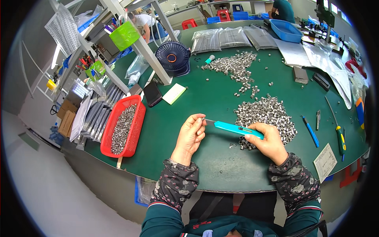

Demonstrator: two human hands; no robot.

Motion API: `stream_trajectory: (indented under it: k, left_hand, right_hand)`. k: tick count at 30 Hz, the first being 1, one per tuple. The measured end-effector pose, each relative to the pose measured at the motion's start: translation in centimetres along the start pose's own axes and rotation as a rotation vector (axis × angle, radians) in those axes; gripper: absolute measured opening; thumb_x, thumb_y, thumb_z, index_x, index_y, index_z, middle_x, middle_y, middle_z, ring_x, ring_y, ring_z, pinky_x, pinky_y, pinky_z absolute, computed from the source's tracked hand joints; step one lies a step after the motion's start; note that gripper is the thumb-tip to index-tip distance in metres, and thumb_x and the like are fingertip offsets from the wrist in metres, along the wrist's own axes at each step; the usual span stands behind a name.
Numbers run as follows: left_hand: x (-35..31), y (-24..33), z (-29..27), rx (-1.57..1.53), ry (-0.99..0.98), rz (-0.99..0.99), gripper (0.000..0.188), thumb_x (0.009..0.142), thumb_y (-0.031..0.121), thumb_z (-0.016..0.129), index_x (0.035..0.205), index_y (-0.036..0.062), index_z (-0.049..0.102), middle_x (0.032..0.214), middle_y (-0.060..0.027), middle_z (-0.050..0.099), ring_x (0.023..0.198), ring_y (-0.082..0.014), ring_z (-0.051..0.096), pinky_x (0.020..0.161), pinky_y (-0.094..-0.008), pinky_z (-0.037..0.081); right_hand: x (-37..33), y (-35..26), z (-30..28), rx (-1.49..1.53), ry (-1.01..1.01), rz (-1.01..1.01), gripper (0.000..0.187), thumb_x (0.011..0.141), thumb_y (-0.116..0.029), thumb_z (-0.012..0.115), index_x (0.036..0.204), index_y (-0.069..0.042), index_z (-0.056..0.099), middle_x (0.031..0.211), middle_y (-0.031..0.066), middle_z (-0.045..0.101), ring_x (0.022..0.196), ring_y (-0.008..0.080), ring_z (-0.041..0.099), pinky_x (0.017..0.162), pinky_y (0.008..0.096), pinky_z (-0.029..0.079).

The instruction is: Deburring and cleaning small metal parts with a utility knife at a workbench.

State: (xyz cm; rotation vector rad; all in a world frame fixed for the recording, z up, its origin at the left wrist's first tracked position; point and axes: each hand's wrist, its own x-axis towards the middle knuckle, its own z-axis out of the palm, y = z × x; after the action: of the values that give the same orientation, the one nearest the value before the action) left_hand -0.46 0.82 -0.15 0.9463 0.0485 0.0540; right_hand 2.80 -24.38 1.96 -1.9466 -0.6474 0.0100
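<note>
My left hand (pixel 190 136) pinches a tiny metal ring (pixel 203 118) between thumb and fingertips above the green table (pixel 221 166). My right hand (pixel 269 142) grips a turquoise-handled tool (pixel 237 128), whose thin metal tip points left and meets the ring. Just behind my right hand lies a heap of small metal rings (pixel 266 116). A second, looser heap of rings (pixel 235 65) is spread farther back on the table.
A red basket (pixel 136 130) with metal parts sits at the left edge. A black fan (pixel 173 57), a phone (pixel 152 94), a white pad (pixel 174 93), bagged parts (pixel 227 38), a blue tray (pixel 286 30) and screwdrivers (pixel 311 131) lie around. Other people work at the back.
</note>
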Motion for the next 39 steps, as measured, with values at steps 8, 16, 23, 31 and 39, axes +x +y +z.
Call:
stream_trajectory:
  k: [8, 16, 23, 31, 39]
  left_hand:
    - [-0.02, -0.03, 0.60, 0.107, 0.026, 0.048, 0.012, 0.087, 0.009, 0.054, 0.098, 0.0044, 0.054, 0.078, -0.0005, 0.051, 0.054, -0.0029, 0.038, 0.038, -0.0137, 0.026]
    - [-0.17, 0.09, 0.35, -0.004, -0.066, 0.003, 0.013, 0.090, 0.012, 0.050, 0.101, 0.0049, 0.053, 0.080, -0.0020, 0.051, 0.054, -0.0036, 0.038, 0.038, -0.0135, 0.027]
    - [-0.02, 0.04, 0.87, 0.089, 0.048, 0.042, 0.013, 0.089, 0.009, 0.049, 0.101, 0.0044, 0.052, 0.082, -0.0030, 0.052, 0.056, -0.0040, 0.040, 0.038, -0.0134, 0.028]
    - [0.10, -0.02, 0.31, 0.247, 0.058, 0.100, 0.017, 0.087, 0.005, 0.053, 0.103, 0.0033, 0.053, 0.086, -0.0020, 0.052, 0.059, -0.0032, 0.041, 0.040, -0.0130, 0.030]
    - [0.00, -0.04, 0.61, 0.249, 0.043, 0.095, 0.015, 0.086, 0.005, 0.053, 0.101, 0.0032, 0.054, 0.085, -0.0007, 0.050, 0.059, -0.0031, 0.041, 0.041, -0.0134, 0.030]
  right_hand:
    - [0.07, -0.09, -0.13, 0.000, -0.021, 0.020, 0.024, 0.073, -0.023, 0.067, 0.086, -0.002, 0.064, 0.070, 0.0106, 0.061, 0.060, 0.0201, 0.060, 0.056, 0.0302, 0.046]
    - [0.12, -0.19, -0.30, 0.017, 0.000, 0.014, 0.025, 0.073, -0.023, 0.067, 0.086, -0.002, 0.063, 0.069, 0.0108, 0.061, 0.060, 0.0192, 0.060, 0.055, 0.0299, 0.046]
    - [0.09, -0.04, -0.23, -0.008, 0.010, 0.003, 0.026, 0.073, -0.024, 0.067, 0.086, -0.002, 0.063, 0.069, 0.0107, 0.061, 0.059, 0.0193, 0.059, 0.055, 0.0300, 0.045]
    - [0.04, -0.09, -0.12, -0.002, 0.002, 0.012, 0.026, 0.073, -0.024, 0.067, 0.086, -0.002, 0.064, 0.069, 0.0108, 0.061, 0.059, 0.0198, 0.060, 0.056, 0.0302, 0.046]
    - [0.08, -0.11, -0.17, -0.012, -0.014, 0.022, 0.025, 0.072, -0.023, 0.067, 0.086, -0.003, 0.064, 0.070, 0.0110, 0.061, 0.060, 0.0211, 0.061, 0.057, 0.0308, 0.046]
